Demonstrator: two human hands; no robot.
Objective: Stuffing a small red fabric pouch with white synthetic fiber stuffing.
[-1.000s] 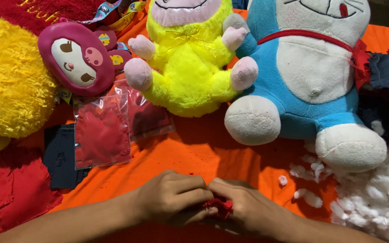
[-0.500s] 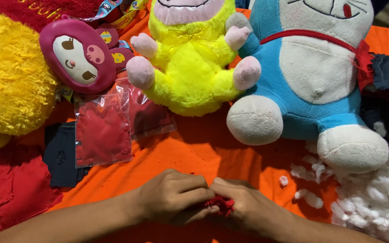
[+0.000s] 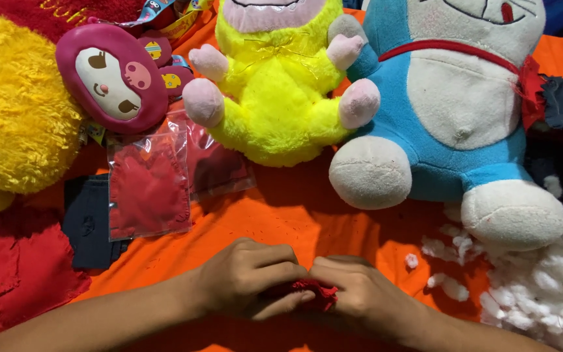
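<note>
We see little change over the last second: our left hand [image 3: 249, 280] and right hand [image 3: 360, 296] stay pressed together low on the orange cloth [image 3: 294, 208], fingers curled shut around a small red fabric scrap [image 3: 314, 291], seemingly pinched by both

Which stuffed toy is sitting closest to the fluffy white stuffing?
The blue and white plush. Its white foot rests right beside the white stuffing pile, while the yellow plush with pink paws sits farther left.
</note>
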